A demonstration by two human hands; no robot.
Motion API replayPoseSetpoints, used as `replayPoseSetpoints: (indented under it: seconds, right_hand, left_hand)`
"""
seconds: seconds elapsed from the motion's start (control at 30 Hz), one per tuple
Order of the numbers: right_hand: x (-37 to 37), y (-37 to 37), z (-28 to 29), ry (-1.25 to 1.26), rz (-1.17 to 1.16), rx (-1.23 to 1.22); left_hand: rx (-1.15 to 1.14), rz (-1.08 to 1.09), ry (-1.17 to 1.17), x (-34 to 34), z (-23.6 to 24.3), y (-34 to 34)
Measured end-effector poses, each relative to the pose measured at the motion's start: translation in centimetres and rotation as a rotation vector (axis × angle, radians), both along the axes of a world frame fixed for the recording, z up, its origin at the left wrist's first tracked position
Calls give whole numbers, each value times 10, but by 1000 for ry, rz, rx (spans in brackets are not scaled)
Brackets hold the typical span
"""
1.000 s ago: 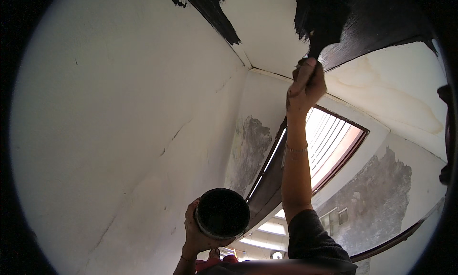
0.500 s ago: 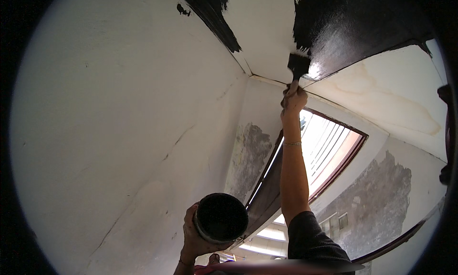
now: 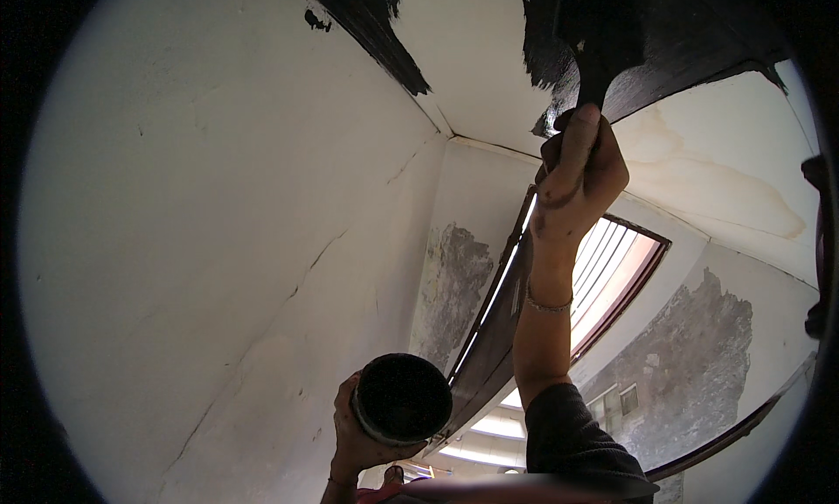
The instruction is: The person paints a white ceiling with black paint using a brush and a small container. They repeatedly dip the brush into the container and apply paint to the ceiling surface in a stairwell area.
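Raised overhead, my right hand (image 3: pixel 577 167) is closed around the handle of a wide paintbrush (image 3: pixel 598 71), its thumb pressed along the handle. The brush is coated in black and overlaps the black paint (image 3: pixel 699 45) on the pale ceiling (image 3: pixel 472 58), so its bristle edge is hard to pick out. Low in the view, my left hand (image 3: pixel 354 438) grips a round pot (image 3: pixel 403 399) from its left side and underneath. The pot's inside looks black; how full it is cannot be made out.
A long white wall (image 3: pixel 201 242) with cracks runs along the left. Ahead are a barred window (image 3: pixel 612 259) and an opened dark shutter (image 3: pixel 489 355). Grey worn patches (image 3: pixel 690 355) mark the walls. Another black paint strip (image 3: pixel 367 27) lies along the ceiling edge.
My right hand and brush have come closer to me and slightly right, looking larger. Black paint now reaches nearer the ceiling's window-side edge. My left hand and the pot have hardly moved.
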State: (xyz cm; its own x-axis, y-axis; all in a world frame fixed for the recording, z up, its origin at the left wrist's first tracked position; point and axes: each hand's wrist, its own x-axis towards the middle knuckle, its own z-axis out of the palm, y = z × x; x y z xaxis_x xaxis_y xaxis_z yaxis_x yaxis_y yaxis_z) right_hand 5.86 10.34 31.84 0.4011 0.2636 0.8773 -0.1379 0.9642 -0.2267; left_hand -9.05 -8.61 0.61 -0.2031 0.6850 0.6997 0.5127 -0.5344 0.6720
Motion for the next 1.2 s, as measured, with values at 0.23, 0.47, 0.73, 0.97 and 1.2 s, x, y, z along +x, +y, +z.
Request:
replayPoseSetpoints:
  seconds: [0.23, 0.47, 0.73, 0.97, 1.2]
  right_hand:
    - [-9, 106, -18, -78, -174, 30]
    - [-23, 186, -91, -151, -361, -445]
    - [-23, 102, -32, -92, -396, 137]
    - [-17, 185, -38, -31, -418, -42]
    - [-8, 287, -122, -104, -286, -632]
  left_hand:
    - [33, -6, -19, 4, -3, 3]
    - [34, 5, -17, 1, 1, -2]
    - [77, -55, -38, 5, 2, 4]
    - [86, -75, -86, 8, -2, 2]
    - [57, -83, -104, 4, 1, -7]
